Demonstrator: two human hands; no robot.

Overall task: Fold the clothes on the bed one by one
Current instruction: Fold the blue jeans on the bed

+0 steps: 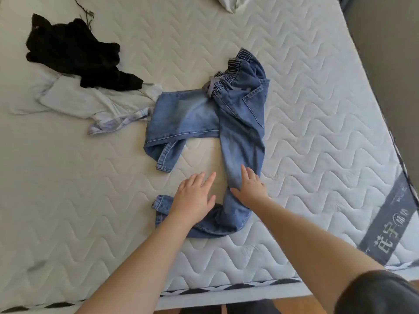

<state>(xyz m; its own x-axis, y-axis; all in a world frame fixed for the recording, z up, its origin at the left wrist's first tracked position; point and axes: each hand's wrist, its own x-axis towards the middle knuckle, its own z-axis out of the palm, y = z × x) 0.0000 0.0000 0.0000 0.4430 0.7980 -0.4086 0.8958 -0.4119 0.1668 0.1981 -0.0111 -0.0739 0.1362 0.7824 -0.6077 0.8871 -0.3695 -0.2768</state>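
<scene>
- A person leans over a quilted bed with both bare forearms stretched out; a pair of blue jeans lies unfolded at the middle of the mattress.
- The right hand lies flat on one trouser leg, fingers straight and spread, pressing the denim and gripping nothing; its grip is fully open.
- The left hand sits just beside it on the left, palm down with fingers extended; the fingertips reach over bare mattress while the heel and wrist cover the bent lower end of that leg; whether the palm touches the cloth cannot be told; this grip too is open and holds nothing.
- From under the right hand the leg runs away from the person to the elastic waistband, well beyond both hands; below the hands it curls leftward, its cuff showing just left of the left wrist.
- The other leg lies crosswise beyond the left hand, folded back on itself.
- Far beyond and left of the left hand, a pale garment touches the jeans; a black garment rests partly on it.
</scene>
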